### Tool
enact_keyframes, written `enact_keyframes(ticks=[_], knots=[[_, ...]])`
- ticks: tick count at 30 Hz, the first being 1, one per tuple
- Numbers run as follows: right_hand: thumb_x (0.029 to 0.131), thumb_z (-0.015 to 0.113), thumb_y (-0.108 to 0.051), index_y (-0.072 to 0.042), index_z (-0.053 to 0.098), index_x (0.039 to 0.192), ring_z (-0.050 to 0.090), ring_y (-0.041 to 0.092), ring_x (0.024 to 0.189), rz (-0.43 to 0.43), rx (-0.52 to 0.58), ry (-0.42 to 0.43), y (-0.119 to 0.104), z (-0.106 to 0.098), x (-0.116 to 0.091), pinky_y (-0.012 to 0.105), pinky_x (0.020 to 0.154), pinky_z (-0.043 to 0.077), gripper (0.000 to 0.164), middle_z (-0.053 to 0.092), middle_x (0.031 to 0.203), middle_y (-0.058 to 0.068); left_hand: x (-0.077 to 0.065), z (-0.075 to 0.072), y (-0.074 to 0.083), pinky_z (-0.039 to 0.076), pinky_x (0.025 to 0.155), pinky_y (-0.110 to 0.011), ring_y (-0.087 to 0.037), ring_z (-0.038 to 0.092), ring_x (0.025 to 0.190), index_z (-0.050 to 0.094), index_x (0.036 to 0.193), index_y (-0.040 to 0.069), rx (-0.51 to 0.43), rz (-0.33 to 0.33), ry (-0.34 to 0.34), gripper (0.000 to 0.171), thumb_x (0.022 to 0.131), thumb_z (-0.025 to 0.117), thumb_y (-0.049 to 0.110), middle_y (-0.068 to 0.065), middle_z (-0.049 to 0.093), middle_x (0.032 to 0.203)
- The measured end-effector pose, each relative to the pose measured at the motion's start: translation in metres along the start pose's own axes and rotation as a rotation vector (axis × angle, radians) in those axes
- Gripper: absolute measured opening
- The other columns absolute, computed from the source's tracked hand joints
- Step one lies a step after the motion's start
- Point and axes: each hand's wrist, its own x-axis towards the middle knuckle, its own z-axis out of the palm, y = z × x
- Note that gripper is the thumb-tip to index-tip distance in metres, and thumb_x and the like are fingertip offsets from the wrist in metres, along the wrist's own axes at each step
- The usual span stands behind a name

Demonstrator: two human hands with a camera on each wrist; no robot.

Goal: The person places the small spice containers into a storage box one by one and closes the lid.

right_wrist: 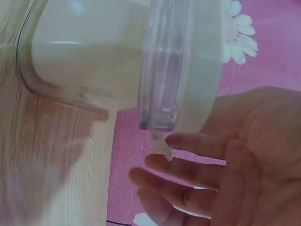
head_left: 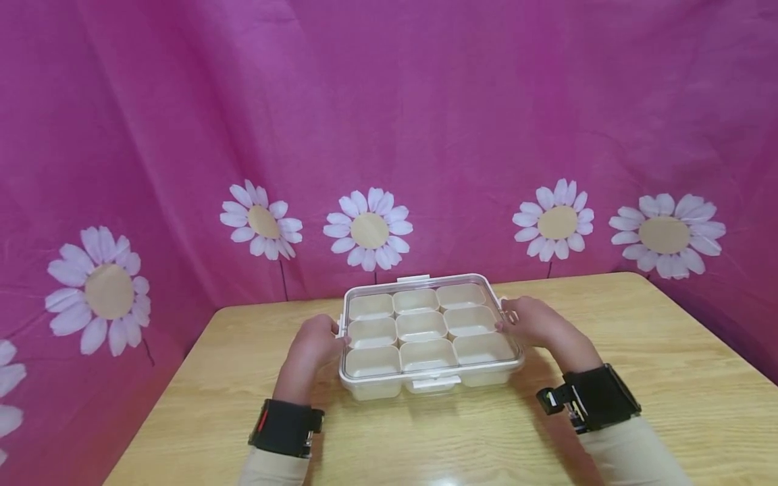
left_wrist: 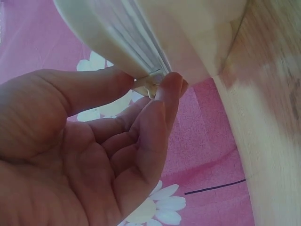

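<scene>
A clear lidded storage box (head_left: 425, 386) stands on the table, holding several cream compartment cups (head_left: 421, 326) in rows. Its lid has a white rim with latches on the sides. My left hand (head_left: 316, 343) is at the box's left side, where thumb and fingertips pinch the side latch (left_wrist: 151, 84). On the opposite side is my right hand (head_left: 535, 322), its thumb at the lid's edge. The right wrist view shows its extended fingers touching the right latch (right_wrist: 162, 149), which sticks outward; the thumb is mostly hidden behind the lid.
The wooden table (head_left: 450, 445) extends around the box. A pink curtain (head_left: 425, 101) with printed white daisies hangs behind the table's far edge and along its left. On the front of the lid sits another white latch (head_left: 436, 384).
</scene>
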Motion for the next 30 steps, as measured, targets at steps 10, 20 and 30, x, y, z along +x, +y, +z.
enact_keyframes(ticks=[10,20,30], knots=[[0.096,0.065,-0.015,0.002,0.063,0.081,0.053,0.022,0.067,-0.027,0.068,0.047,0.006,0.009,0.004,0.040,0.065,0.050,0.023,0.056,0.069,0.007,-0.001,-0.003,0.002,0.052,0.086,-0.048,-0.032,0.063,0.091,0.069,0.098,-0.008,0.006,0.011,-0.021,0.024,0.091,0.073,0.014,-0.019,0.068,0.095],[0.096,0.063,-0.013,0.017,0.067,0.100,0.059,0.028,0.076,0.067,0.125,0.076,0.008,0.012,0.007,0.045,0.072,0.051,0.030,0.066,0.081,0.018,0.001,-0.003,0.001,0.052,0.081,-0.044,-0.029,0.059,0.085,0.067,0.096,-0.008,-0.015,0.000,-0.036,0.022,0.092,0.072,0.014,-0.016,0.064,0.090],[0.095,0.059,-0.008,0.022,0.061,0.109,0.065,0.037,0.088,0.130,0.201,0.077,0.009,0.013,0.009,0.049,0.078,0.057,0.033,0.067,0.095,0.029,0.000,-0.003,0.002,0.051,0.079,-0.043,-0.028,0.059,0.084,0.067,0.098,-0.007,-0.008,-0.015,-0.047,0.022,0.094,0.071,0.014,-0.016,0.065,0.090]])
